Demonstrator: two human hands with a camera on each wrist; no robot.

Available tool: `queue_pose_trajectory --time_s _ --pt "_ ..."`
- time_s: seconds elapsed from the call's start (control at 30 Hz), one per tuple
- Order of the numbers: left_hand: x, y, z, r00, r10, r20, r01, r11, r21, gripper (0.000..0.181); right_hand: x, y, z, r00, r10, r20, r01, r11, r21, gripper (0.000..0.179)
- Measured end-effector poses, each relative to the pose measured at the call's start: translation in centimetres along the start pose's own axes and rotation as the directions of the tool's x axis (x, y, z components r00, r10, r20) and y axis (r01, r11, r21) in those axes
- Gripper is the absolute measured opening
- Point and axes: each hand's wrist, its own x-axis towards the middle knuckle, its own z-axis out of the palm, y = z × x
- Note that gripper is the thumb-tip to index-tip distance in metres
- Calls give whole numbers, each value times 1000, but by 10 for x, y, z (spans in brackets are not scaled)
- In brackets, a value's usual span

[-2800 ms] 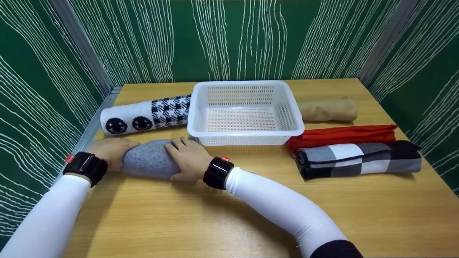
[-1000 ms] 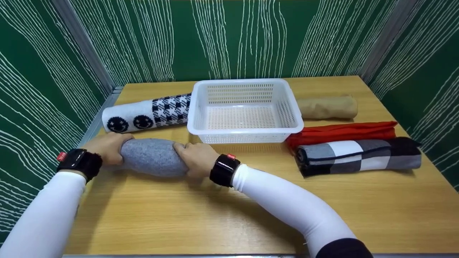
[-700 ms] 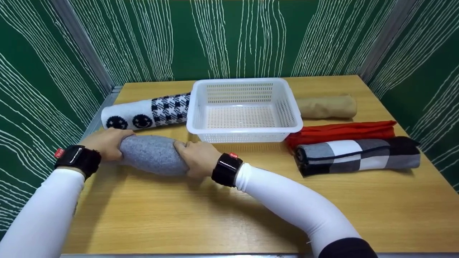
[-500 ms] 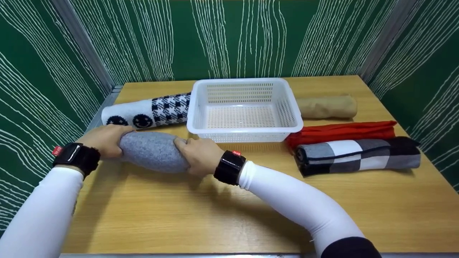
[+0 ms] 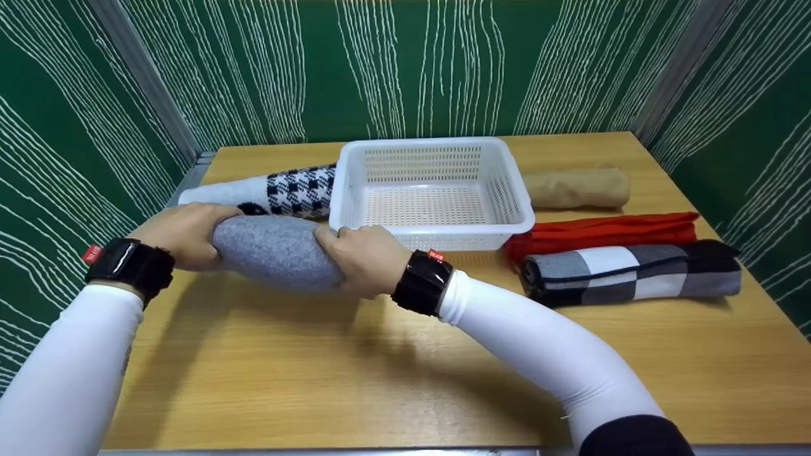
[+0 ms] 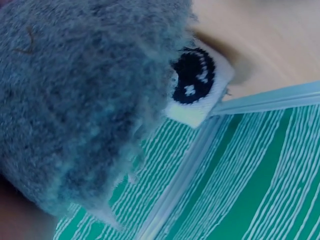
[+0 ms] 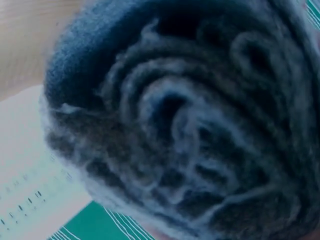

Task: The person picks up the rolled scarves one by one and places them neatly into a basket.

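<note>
Both bare hands on one thing: left hand [image 5: 190, 235] closed round the left end of a thick grey rolled cloth of felt-like, fuzzy fabric [image 5: 275, 253], right hand [image 5: 369, 261] closed round its right end; neither spread, each opened only as far as the roll's girth, some fingers hidden behind it. Roll lies crosswise, right end tilted slightly lower in the head view, its shadow set apart on the yellow wood-grain table [image 5: 272, 380], so judged to be off the surface. Location: left of centre, in front of a white-and-black knitted roll with houndstooth pattern [image 5: 303, 190] and near the front left corner of a white rectangular perforated plastic basket [image 5: 437, 229]; contact with the basket cannot be told. Right wrist view shows the roll's end as loose spiral layers. To the basket's right: a tan rolled cloth [image 5: 576, 188], a bunched red cloth [image 5: 608, 234], a grey, black and white checked roll [image 5: 633, 273], none of them held. Step in hand, as I read it: a two-handed lift of the grey roll. Next move would seem to call for even support at both ends, enough squeeze to keep the layers wound, and height over the basket rim if carried that way
</note>
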Motion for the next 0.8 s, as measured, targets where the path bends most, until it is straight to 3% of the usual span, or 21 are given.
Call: queue_pose_trajectory --time_s 0.43,0.8 --pt "6 23 -25 1000 7 -1 -7 1000 -9 51 -15 14 -30 999 15 -48 -16 1000 -15 88" --pt "16 34 -31 999 37 -33 -37 999 21 52 -23 27 -40 996 30 -79 -32 999 -20 90"
